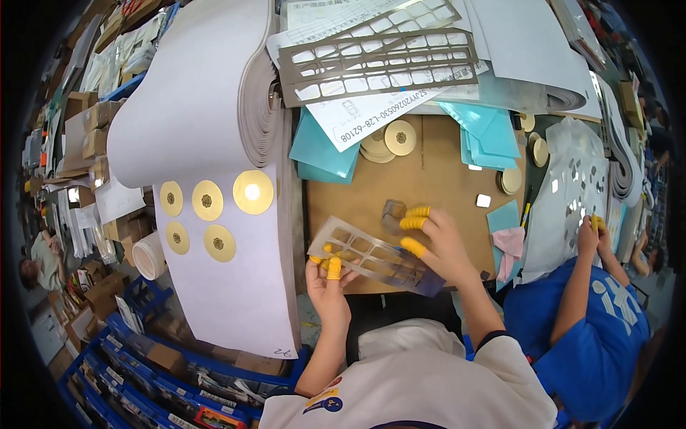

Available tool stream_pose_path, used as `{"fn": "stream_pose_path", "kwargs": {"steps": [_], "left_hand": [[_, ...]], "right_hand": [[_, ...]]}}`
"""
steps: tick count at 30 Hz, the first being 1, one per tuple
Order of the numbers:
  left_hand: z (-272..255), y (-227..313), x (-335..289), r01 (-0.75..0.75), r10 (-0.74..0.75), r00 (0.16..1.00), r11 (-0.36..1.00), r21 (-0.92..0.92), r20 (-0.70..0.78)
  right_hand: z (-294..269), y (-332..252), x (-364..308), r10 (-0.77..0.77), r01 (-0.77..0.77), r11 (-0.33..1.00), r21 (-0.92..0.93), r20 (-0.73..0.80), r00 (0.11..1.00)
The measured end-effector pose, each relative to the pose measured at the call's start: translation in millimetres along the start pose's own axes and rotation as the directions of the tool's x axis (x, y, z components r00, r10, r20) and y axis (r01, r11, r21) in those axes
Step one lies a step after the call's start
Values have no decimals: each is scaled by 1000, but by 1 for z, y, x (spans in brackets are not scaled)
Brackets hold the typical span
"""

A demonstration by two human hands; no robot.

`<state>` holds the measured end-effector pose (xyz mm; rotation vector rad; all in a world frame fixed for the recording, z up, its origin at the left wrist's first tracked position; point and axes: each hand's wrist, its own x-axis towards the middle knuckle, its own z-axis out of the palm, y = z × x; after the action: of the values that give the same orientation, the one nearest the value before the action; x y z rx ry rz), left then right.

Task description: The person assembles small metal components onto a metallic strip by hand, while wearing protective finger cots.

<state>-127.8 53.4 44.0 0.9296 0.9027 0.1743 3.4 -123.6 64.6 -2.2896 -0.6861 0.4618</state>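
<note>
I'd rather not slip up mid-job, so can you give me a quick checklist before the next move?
1. Sheet in left hand: ok, pinched at its left end.
2. Grey piece held by right hand: cannot tell, contact is blurred.
3. Yellow covers on both hands: ok.
4. Gold discs on white paper: ok, five lie apart.
5. Board free of loose things: not ok, a white square lies there.

Brown tabletop (450,186) under gold discs (400,137), teal sheets (325,154), white square (484,201).
</note>
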Motion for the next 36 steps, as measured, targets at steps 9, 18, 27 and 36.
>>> {"fn": "stream_pose_path", "kwargs": {"steps": [9,18,27,36], "left_hand": [[3,-2,6,71,-66,996,993,-97,57],[17,-42,-36,311,-311,854,948,70,418],[23,-46,-38,294,-292,916,955,34,275],[22,-49,-41,324,-324,872,944,64,366]], "right_hand": [[-7,27,-63,362,-492,734,468,344,866],[2,14,-50,338,-498,482,721,372,865],[-7,15,-64,275,-385,689,614,270,923],[-2,13,-73,486,-533,650,542,244,839]]}}
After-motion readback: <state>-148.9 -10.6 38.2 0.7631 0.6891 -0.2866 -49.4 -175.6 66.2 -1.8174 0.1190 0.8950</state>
